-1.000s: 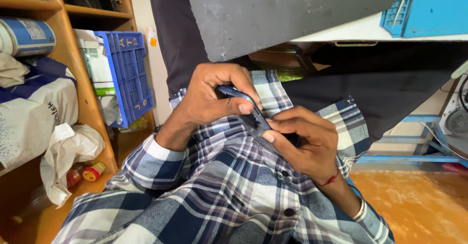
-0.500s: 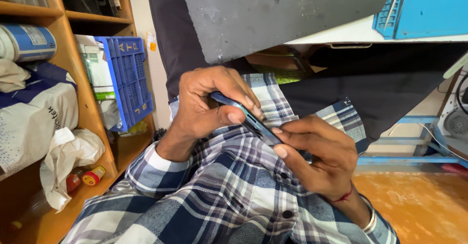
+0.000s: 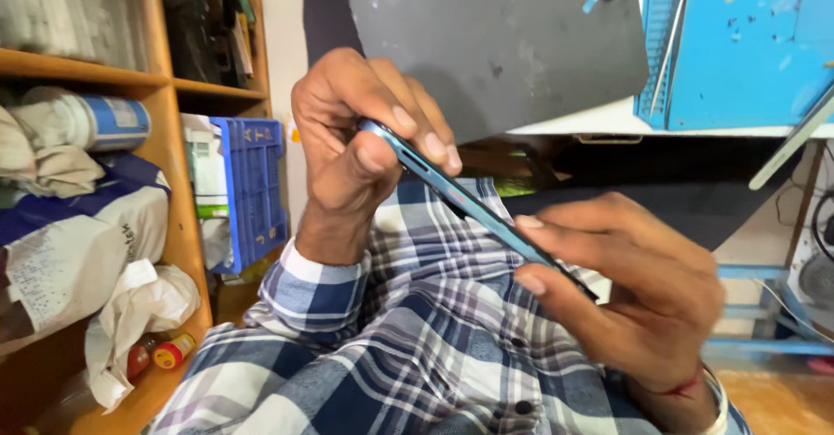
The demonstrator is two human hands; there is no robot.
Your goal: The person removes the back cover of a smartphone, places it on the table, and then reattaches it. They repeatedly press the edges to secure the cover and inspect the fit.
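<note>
A slim blue smartphone (image 3: 473, 209) is seen edge-on, slanting from upper left down to lower right above my lap. My left hand (image 3: 356, 135) grips its upper end, thumb under the edge and fingers curled over the top. My right hand (image 3: 634, 278) pinches its lower end between thumb and fingers. Both hands are raised in front of my blue and white plaid shirt (image 3: 408, 357).
A dark grey mat (image 3: 512, 35) hangs over the edge of a white worktable (image 3: 608, 126) just above the hands. A blue box (image 3: 747, 44) sits on that table. To the left are a wooden shelf (image 3: 187, 226) with bags and a blue crate (image 3: 256, 187).
Both hands have lifted the phone up from my lap towards the camera, and it has turned so its thin edge faces me. The grip at both ends is unchanged.
</note>
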